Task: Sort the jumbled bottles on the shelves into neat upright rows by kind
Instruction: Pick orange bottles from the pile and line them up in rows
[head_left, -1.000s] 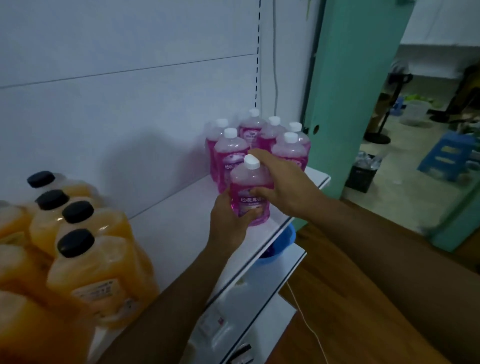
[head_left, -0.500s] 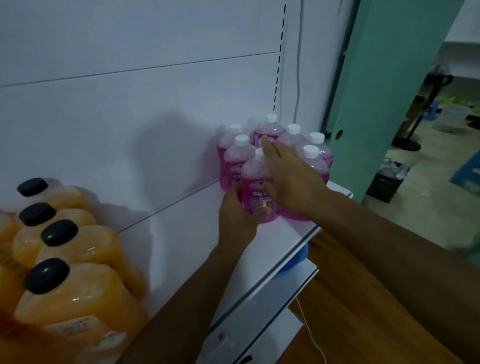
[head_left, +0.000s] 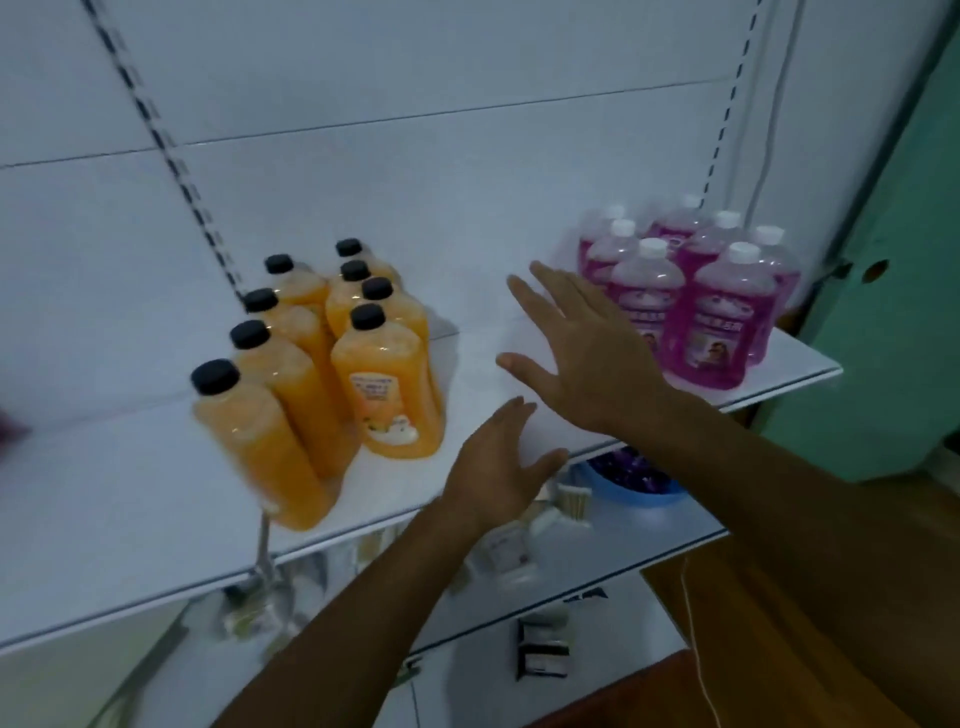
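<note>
At centre left of the frame, eight orange plastic bottles with black caps (head_left: 387, 384) stand upright in two rows on the white shelf (head_left: 130, 493), and at upper right seven pink translucent bottles with white caps (head_left: 711, 332) stand upright in a tight cluster near the shelf's right end. The left hand (head_left: 493, 467), low in the middle, has an open grip with straight fingers and holds nothing, above the shelf's front edge. The right hand (head_left: 592, 353), spread flat and empty, hovers just left of the pink cluster, while a blue round bowl (head_left: 639, 488) sits on the lower shelf beneath.
</note>
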